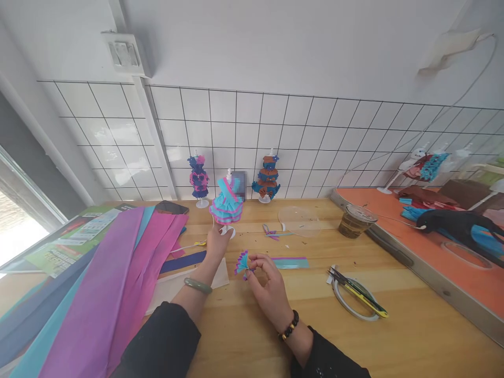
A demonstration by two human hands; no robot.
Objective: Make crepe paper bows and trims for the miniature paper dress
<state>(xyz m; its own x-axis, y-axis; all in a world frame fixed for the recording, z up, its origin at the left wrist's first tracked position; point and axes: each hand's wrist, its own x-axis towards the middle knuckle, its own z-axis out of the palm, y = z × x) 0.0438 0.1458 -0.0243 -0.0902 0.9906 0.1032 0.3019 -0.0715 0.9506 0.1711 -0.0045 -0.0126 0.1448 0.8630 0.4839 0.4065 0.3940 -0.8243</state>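
Note:
My left hand (219, 242), a green bangle on its wrist, reaches forward and grips the white base of a small dress form. The form wears a ruffled light-blue dress (226, 205) with pink-purple edging and stands upright; my fingertips are partly hidden behind the base. Between the thumb and fingers of my right hand (270, 286) is a pleated blue paper bow (243, 263) with purple edges. Just beyond this hand lies a light-blue paper strip (291, 262) with a purple border. A dark blue strip (183, 261) lies beside my left forearm.
Long purple paper sheets (94, 294) and pink ones cover the left side. Two more dressed forms, one blue-pink (199, 178) and one blue-brown (268, 178), stand by the tiled wall. Scissors (358, 291) lie on a tape ring at right, near a brown cup (356, 220).

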